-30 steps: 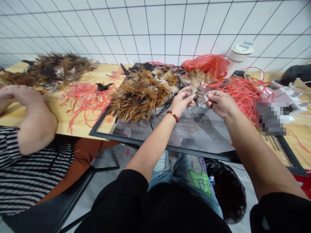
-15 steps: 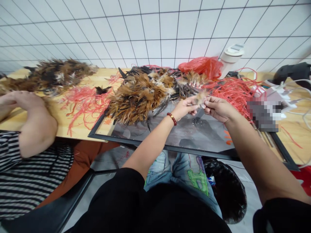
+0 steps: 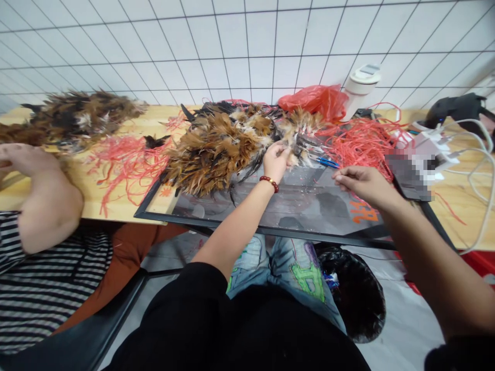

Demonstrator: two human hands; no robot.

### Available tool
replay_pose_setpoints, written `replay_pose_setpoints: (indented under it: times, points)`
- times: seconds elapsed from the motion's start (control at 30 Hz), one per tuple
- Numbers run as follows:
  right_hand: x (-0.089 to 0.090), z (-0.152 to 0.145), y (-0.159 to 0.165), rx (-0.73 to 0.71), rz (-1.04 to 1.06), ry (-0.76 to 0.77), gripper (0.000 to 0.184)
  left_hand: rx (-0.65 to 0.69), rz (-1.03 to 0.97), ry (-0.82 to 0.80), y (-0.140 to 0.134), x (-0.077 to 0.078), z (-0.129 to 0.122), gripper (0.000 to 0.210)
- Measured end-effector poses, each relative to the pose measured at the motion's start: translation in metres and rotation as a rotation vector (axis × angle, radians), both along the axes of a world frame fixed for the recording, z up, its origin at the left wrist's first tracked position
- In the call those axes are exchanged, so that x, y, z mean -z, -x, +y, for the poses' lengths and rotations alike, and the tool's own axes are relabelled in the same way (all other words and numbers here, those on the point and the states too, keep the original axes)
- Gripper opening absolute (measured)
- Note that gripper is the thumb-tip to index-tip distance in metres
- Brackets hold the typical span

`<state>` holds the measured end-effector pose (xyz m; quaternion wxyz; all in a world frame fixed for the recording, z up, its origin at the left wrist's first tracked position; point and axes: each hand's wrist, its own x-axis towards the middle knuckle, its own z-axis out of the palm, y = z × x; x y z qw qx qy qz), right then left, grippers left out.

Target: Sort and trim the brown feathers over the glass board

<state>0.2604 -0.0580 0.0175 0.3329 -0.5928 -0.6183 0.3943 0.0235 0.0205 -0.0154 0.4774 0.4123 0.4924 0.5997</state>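
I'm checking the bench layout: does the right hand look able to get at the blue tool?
Probably yes: the right hand is close by, and nothing visible blocks the blue tool's near end.

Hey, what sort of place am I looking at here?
Probably a small craft workshop: brown feathers and red strips lie heaped along a wooden table, where another person in a striped top also sits.

No clearly legible lettering.
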Motion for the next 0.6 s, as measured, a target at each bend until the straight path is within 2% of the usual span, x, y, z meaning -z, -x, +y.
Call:
replay_pose_setpoints:
  times: [0.07,0.17,0.27,0.33,0.4,0.43,0.5,0.53,0.6]
  points:
    - [0.009,0.009,0.011,-0.009,-0.122,-0.098,0.017,-0.063,0.013,-0.051,0.002,0.002,0.001,0.014]
    - [0.022,0.022,0.030,-0.102,-0.442,-0.236,0.009,-0.132,0.003,-0.078,0.005,0.003,0.001,0.013]
    - [0.030,0.025,0.041,-0.157,-0.726,-0.318,0.015,-0.148,-0.033,-0.071,0.007,0.002,0.002,0.013]
    - [0.025,0.017,0.040,-0.169,-0.809,-0.323,0.019,-0.144,-0.055,-0.045,0.008,0.001,0.003,0.012]
    - [0.011,-0.003,0.030,-0.240,-0.768,-0.248,0.019,-0.141,-0.068,-0.013,0.009,-0.001,0.002,0.012]
    - [0.002,-0.018,0.021,-0.321,-0.699,-0.160,0.019,-0.139,-0.072,-0.002,0.009,-0.002,0.002,0.012]
    - [-0.012,-0.056,-0.001,-0.574,-0.538,0.105,0.025,-0.122,-0.078,0.003,0.007,-0.004,-0.001,0.011]
    - [-0.015,-0.078,-0.013,-0.665,-0.492,0.241,0.029,-0.100,-0.081,0.001,0.006,-0.005,-0.002,0.009]
    - [-0.007,-0.124,-0.036,-0.706,-0.506,0.437,0.025,-0.052,-0.068,-0.009,0.001,-0.006,-0.006,0.007]
